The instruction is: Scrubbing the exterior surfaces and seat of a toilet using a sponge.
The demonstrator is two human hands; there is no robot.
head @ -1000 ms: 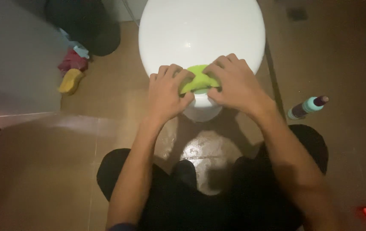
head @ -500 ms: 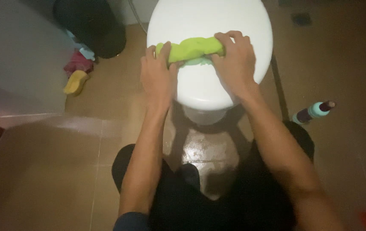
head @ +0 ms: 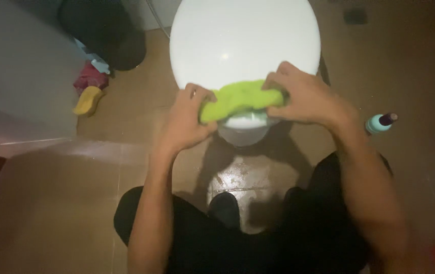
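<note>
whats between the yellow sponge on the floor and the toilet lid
In the head view, only bare brown floor tile lies between the yellow sponge and the white toilet lid; the left hand grips the green cloth nearer the lid's front edge.
</note>
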